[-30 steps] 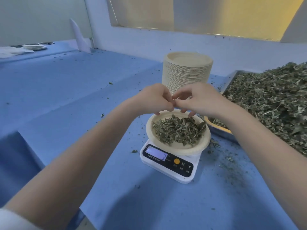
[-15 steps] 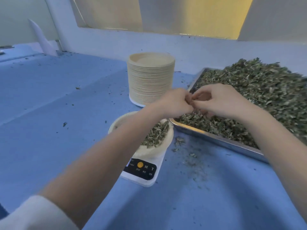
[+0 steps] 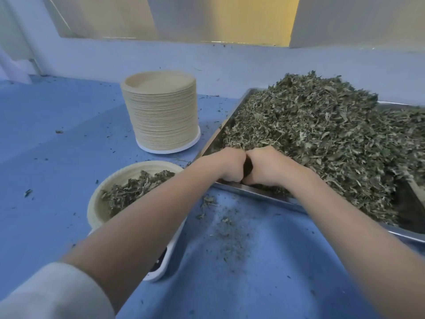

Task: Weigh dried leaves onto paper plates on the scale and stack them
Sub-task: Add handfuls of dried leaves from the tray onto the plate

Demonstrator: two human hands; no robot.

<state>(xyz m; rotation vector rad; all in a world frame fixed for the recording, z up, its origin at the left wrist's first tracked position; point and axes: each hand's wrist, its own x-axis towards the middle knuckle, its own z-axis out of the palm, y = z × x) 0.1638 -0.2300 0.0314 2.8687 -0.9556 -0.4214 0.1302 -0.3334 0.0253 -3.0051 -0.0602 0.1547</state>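
A paper plate (image 3: 119,178) holding a small heap of dried leaves (image 3: 135,191) sits on the white scale (image 3: 161,271). My left forearm hides most of the scale and its display. Both hands are down in the near-left corner of the metal tray (image 3: 255,195), which is piled with dried leaves (image 3: 322,139). My left hand (image 3: 230,164) and my right hand (image 3: 268,166) are side by side with knuckles touching. Their fingers are curled down into the leaves, fingertips hidden. A tall stack of paper plates (image 3: 161,111) stands behind the scale.
A blue cloth (image 3: 57,134) covers the table, with leaf crumbs (image 3: 227,229) scattered in front of the tray. A pale blue wall ledge (image 3: 230,63) runs along the back. The tray's right end runs out of view.
Both hands have moved right from above the plate on the scale and dropped into the tray's near corner. The view has swung right with them.
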